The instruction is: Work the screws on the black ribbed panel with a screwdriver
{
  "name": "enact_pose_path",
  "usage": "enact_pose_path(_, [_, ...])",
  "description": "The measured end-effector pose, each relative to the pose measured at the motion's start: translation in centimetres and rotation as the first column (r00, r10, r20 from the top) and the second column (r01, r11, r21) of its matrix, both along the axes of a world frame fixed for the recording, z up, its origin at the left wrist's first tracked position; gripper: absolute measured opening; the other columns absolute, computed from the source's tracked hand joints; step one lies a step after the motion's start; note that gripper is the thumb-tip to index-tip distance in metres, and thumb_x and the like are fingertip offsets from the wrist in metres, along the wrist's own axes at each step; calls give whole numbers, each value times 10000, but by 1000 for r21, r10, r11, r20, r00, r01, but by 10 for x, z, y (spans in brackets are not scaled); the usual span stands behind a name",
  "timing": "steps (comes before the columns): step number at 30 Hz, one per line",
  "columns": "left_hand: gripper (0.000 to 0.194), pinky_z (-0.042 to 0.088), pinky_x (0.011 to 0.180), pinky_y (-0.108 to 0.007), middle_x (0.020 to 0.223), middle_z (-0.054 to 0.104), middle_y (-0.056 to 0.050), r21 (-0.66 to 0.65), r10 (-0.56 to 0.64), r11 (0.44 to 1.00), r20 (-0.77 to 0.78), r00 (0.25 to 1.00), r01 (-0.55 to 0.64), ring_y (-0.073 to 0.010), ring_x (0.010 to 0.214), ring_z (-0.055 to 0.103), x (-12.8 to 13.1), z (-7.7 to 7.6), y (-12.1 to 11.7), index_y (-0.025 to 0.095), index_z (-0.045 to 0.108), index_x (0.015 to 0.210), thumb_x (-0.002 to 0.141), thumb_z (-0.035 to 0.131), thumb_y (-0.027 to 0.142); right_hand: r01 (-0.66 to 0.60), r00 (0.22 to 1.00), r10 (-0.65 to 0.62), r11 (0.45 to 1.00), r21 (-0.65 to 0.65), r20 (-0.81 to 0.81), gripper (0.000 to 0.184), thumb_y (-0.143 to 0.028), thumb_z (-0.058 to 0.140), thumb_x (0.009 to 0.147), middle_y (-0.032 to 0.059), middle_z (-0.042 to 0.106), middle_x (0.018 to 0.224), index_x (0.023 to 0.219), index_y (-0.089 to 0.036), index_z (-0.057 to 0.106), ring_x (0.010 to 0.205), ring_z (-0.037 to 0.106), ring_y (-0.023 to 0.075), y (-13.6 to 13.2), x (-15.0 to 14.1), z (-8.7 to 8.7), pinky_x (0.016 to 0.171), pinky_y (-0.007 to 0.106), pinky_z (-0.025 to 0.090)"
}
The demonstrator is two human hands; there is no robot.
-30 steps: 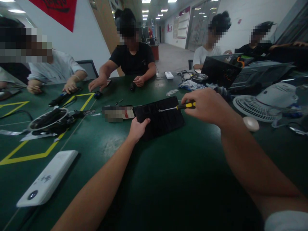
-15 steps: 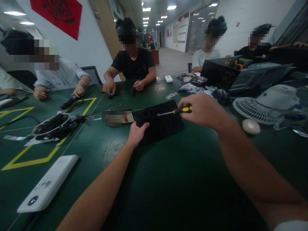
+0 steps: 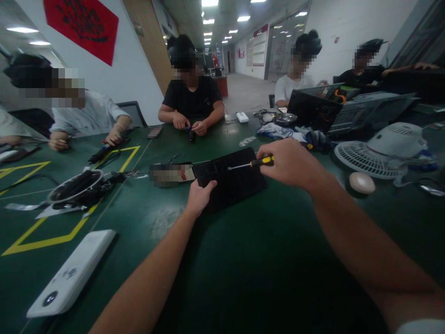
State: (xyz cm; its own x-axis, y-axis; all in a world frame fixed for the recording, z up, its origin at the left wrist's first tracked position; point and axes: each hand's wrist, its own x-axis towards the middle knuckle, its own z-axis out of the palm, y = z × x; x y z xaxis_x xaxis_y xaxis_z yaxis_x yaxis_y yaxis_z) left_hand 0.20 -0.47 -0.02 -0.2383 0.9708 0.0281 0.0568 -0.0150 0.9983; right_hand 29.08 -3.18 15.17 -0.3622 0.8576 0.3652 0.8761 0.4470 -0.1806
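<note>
My left hand grips the near left edge of a flat black rectangular panel, thumb on top and the other fingers hidden beneath. Ribs or recesses show faintly on its dark face. In my right hand is a screwdriver with a yellow and black handle and a thin metal shaft. Its tip points left over the panel's upper middle; whether it touches cannot be made out. Against the panel's left end lies a small beige and red box or packet, partly blurred out.
A white power bank-like device lies at the near left, with bundled black cables beyond it. To the right are a white fan part, a pale rounded object and an open computer case. Several co-workers sit around the green table.
My view has shifted slightly. My hands keep their grips, with the screwdriver still over the panel. Across the table, a co-worker's hands have come together around a small dark object.
</note>
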Motion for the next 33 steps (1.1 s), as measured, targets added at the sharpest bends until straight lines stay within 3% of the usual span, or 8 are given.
enact_pose_path(9, [436, 638, 991, -512, 1064, 858, -141, 19, -34, 999, 9, 999, 34, -349, 1006, 820, -3, -6, 3, 180, 793, 1024, 691, 936, 422, 104, 994, -104, 995, -10, 21, 265, -213, 720, 873, 118, 847, 974, 1082, -201, 883, 928, 769, 311, -17, -21, 5, 839, 420, 548])
enact_pose_path(18, [396, 642, 999, -506, 1034, 852, -124, 14, -6, 1000, 0, 1000, 6, -348, 1003, 819, -1, -2, 0, 186, 779, 981, 669, 926, 382, 81, 993, -90, 991, 102, 80, 250, -199, 727, 886, 136, 792, 1094, 1071, -214, 894, 953, 720, 310, -13, -28, 8, 804, 425, 525])
enact_pose_path(21, [436, 641, 1008, -520, 1030, 852, -125, 10, -6, 1000, 8, 1000, 6, -347, 999, 816, -1, -2, 0, 176, 779, 993, 656, 936, 404, 76, 996, -80, 994, 79, 46, 263, -189, 748, 878, 114, 811, 1093, 1104, -231, 876, 969, 729, 309, -14, -24, 9, 814, 421, 523])
enact_pose_path(27, [524, 637, 1012, -492, 1021, 847, -110, -17, -23, 1000, -9, 1000, 23, -325, 987, 809, -6, 0, 3, 165, 781, 1017, 619, 960, 455, 85, 996, -84, 996, 30, -12, 188, -351, 743, 972, 113, 832, 974, 1034, -247, 887, 960, 755, 312, -9, -20, 12, 827, 423, 542])
enact_pose_path(33, [563, 632, 1024, -496, 1062, 848, -114, -20, -2, 1000, -21, 1000, 2, -323, 1006, 808, -10, -2, 2, 177, 787, 1046, 618, 977, 490, 87, 995, -87, 996, -19, -52, 210, -287, 664, 1021, 104, 838, 1016, 1047, -265, 871, 958, 760, 305, -10, -24, 18, 805, 410, 525])
